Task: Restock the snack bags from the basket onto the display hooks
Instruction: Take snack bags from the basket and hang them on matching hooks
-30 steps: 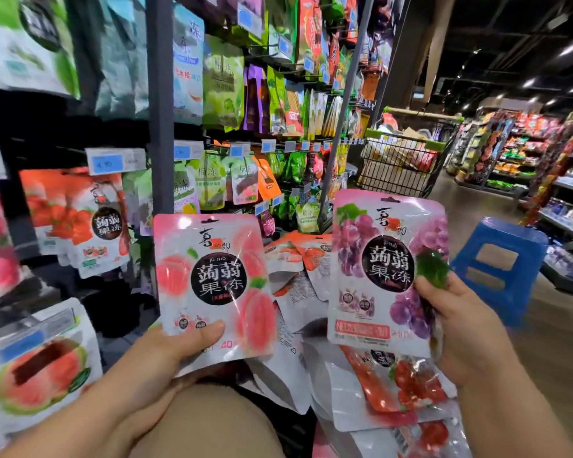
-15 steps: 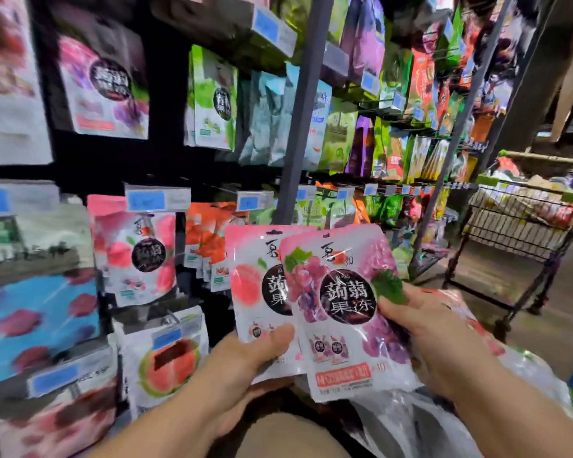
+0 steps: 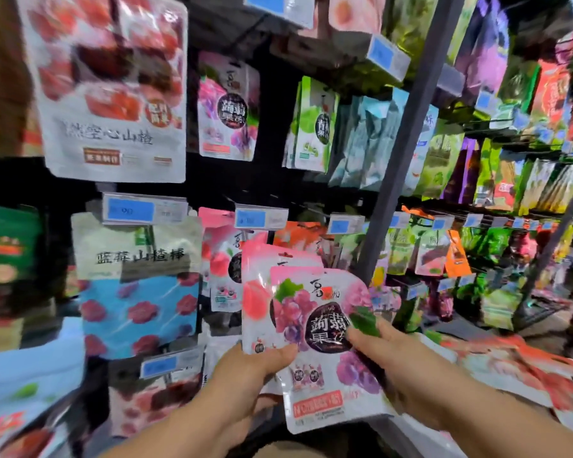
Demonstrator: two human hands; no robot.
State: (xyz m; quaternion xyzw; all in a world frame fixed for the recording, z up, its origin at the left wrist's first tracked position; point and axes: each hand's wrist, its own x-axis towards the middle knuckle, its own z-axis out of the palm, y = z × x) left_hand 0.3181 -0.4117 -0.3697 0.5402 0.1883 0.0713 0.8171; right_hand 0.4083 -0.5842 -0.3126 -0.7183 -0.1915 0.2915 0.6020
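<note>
The left grip (image 3: 245, 385) is clamped on a peach snack bag (image 3: 257, 292), thumb pressed on the front near its lower edge and fingers behind. The right grip (image 3: 407, 368) is clamped on a grape snack bag (image 3: 311, 312), thumb lying across the front at the bag's right side. The grape bag overlaps the front of the peach bag, so the two stand upright together just above and between the grips, in front of the display. Directly beyond the left grip hang matching peach bags (image 3: 219, 259) under a price tag (image 3: 260, 218). A matching grape bag (image 3: 227, 107) hangs well above both grips. More loose bags (image 3: 510, 368) lie just right of the right grip, but motion blur hides whatever holds them. These pouches look light and thin, with a glossy film that is likely slippery and a soft filling that lets the body flex. A pinch on a side seam or the lower edge seems best, since it leaves the flat top strip free to slide onto a hook. The hang hole itself is too blurred to make out. Holding by the bottom alone may let the top flop over.
</note>
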